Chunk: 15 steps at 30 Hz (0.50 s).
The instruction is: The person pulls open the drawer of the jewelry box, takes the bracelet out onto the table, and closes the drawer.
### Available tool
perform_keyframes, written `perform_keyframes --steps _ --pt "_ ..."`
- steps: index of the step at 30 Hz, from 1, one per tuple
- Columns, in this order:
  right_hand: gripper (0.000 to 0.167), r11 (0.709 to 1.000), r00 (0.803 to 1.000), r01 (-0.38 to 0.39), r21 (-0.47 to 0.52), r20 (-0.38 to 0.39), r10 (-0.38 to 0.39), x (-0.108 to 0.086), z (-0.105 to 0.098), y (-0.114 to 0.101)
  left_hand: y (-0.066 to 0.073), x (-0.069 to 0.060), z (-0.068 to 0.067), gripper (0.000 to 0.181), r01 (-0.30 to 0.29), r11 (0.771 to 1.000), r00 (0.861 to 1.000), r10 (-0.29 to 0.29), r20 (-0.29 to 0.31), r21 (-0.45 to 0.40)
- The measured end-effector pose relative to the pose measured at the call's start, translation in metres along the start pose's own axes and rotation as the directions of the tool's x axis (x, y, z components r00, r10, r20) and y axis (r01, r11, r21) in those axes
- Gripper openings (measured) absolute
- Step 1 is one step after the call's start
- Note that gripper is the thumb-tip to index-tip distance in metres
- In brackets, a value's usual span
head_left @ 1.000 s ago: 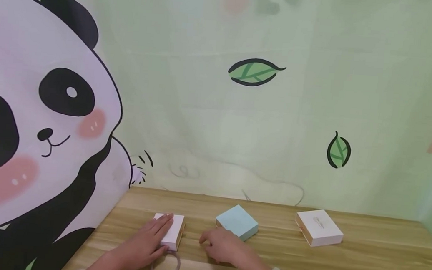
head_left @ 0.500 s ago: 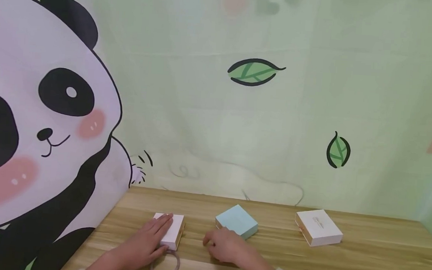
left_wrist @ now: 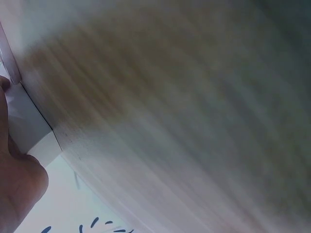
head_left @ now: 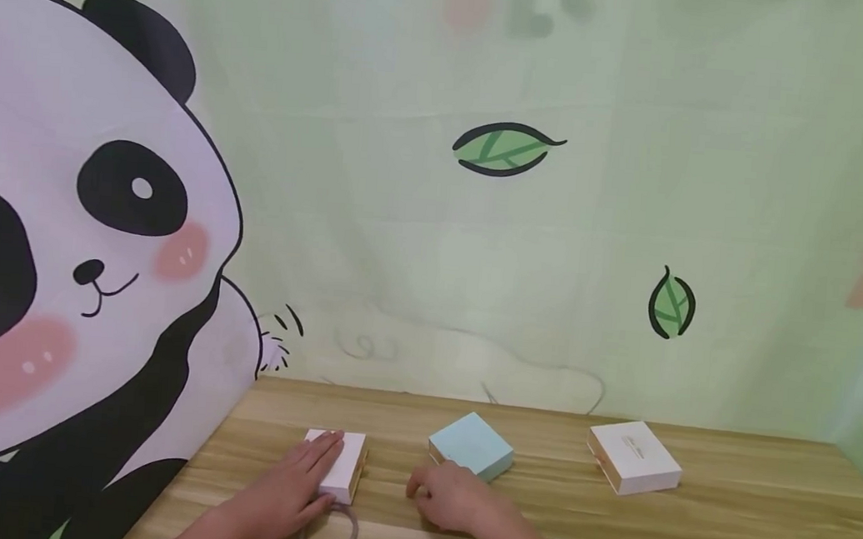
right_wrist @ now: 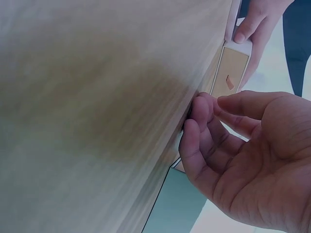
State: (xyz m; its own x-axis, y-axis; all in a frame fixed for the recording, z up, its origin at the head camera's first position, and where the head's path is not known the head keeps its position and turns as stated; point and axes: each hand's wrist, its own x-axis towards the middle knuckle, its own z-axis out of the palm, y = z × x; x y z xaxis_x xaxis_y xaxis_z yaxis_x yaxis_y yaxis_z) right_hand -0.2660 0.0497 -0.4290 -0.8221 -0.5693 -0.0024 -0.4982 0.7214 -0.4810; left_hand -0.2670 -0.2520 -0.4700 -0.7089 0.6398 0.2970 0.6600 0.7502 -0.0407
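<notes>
My left hand rests with straight fingers on top of a small white box at the left of the wooden table. The same box shows at the edge of the left wrist view. A greyish ring, perhaps a bangle, lies against its near end, by the thumb. My right hand is just in front of a light blue box and hides its near corner. In the right wrist view its fingers are loosely bent with nothing visible between them. The white box's side there has a tan face with a small tab.
Another white box with small lettering on its lid sits to the right on the wooden table. Behind the table hangs a pale green cloth with a large panda at the left and printed leaves.
My right hand has shifted slightly to the right in front of the blue box. The left hand stays on the white box. The head view has tilted a little.
</notes>
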Motion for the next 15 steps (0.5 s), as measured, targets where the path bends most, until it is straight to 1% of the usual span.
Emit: perform_keyframes --steps 4,6,8,11,14,15 --pt "0.023 1.0 1.0 0.001 -0.006 -0.002 -0.001 0.0 0.0028 0.0015 0.0003 -0.0013 0.0007 0.067 0.001 1.0 1.0 -0.001 -0.003 0.001" --pt "0.023 1.0 1.0 0.002 -0.011 0.002 -0.002 -0.0001 0.0034 0.0013 0.0006 -0.0017 0.0006 0.068 0.008 1.0 1.0 -0.008 0.012 -0.006" --pt "0.023 0.999 1.0 0.011 -0.042 0.009 -0.011 0.0004 0.003 0.0005 0.0002 -0.0017 0.0006 0.068 0.018 1.0 1.0 -0.017 0.019 -0.016" --pt "0.024 0.994 1.0 0.029 -0.101 0.014 -0.028 0.0024 0.0005 -0.0014 -0.0009 -0.0007 0.0012 0.068 0.021 1.0 1.0 -0.021 0.003 -0.01" --pt "0.025 0.991 0.999 0.028 -0.128 0.034 -0.024 0.0045 -0.0006 -0.0035 -0.0015 -0.0008 0.0021 0.068 0.011 1.0 1.0 -0.01 -0.019 0.011" --pt "0.026 0.992 0.999 0.019 -0.123 0.039 -0.015 0.0048 -0.0004 -0.0045 -0.0013 -0.0012 0.0023 0.068 0.007 1.0 1.0 -0.007 -0.022 0.017"
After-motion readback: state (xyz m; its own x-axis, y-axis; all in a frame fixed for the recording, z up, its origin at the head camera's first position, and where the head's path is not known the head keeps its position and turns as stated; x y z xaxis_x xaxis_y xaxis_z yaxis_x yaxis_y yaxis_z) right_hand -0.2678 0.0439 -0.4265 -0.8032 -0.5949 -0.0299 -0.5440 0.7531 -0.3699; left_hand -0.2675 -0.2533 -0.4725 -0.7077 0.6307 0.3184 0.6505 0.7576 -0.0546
